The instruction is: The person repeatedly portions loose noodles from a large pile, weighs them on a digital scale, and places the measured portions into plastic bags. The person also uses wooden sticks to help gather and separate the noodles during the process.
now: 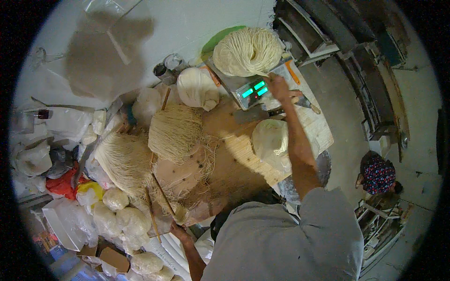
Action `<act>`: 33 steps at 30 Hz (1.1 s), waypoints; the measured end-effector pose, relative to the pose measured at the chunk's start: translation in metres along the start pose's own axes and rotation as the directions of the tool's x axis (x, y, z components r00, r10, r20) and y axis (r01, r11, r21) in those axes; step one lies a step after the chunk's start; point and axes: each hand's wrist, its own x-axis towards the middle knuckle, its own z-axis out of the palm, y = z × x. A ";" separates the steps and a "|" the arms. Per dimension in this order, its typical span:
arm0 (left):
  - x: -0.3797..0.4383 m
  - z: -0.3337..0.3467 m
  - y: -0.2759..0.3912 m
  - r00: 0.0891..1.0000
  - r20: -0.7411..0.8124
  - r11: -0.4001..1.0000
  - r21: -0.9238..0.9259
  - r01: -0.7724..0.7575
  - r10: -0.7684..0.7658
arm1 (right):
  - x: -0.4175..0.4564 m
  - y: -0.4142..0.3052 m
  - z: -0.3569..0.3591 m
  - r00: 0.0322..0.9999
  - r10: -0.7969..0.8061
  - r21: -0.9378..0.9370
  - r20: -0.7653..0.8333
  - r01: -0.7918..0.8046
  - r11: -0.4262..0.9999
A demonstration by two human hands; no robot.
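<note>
A coiled bundle of pale noodles (248,52) rests on the pan of a digital scale (250,92) with lit green displays. My right hand (278,87) reaches over the scale's corner, its fingers closed on the tapered tail of the bundle. My left hand (180,231) is low at the near table edge, by the end of a wooden stick (163,195) and a small noodle clump (181,213); whether it grips either is unclear. Two sheaves of hanging-type noodles, one central (175,133) and one further left (123,163), lie on the wooden table (225,168) with loose strands around.
A wide-bladed knife (251,115) lies below the scale, beside a plastic-wrapped bundle (269,140). An orange-handled tool (293,72) is right of the pan. Another white bundle (197,87) stands left. Bagged noodles (132,223) crowd the lower left. A person (379,174) is at far right.
</note>
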 end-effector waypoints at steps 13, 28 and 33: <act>0.044 0.012 -0.015 0.992 0.118 0.993 -0.112 -0.023 0.036 | 0.222 -0.042 -0.087 0.951 -0.233 -0.441 0.204 0.302 0.845; 0.023 0.037 0.023 0.940 0.262 0.972 0.024 -0.232 0.218 | -0.223 -0.229 0.064 0.849 -0.059 0.543 0.525 -0.281 0.792; 0.009 0.048 0.050 0.947 0.214 0.968 0.010 -0.249 0.242 | -0.279 -0.373 0.065 0.715 -0.445 0.752 0.539 -0.172 0.636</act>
